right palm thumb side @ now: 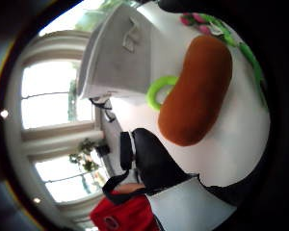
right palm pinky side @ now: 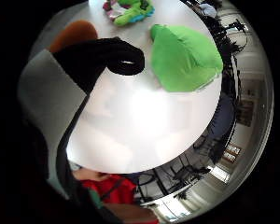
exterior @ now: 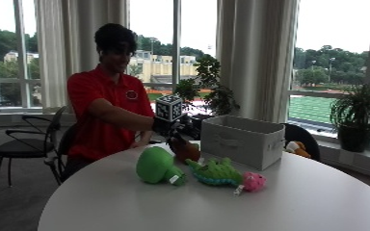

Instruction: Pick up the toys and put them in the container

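I'm seeing the gloved right hand (exterior: 172, 129) hovering over the brown toy (exterior: 186, 150), left of the grey box (exterior: 241, 140). The thumb-side view is showing a green ring (right palm thumb side: 156, 91) hidden outside. Fingers curling, gripping nothing. Green plush (exterior: 156, 166) and dinosaur (exterior: 217, 173) are lying nearer on the table (exterior: 172, 207).

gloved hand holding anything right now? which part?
Nothing held. The gloved right hand hovers above the brown toy, beside the green toy; a finger curls on air.
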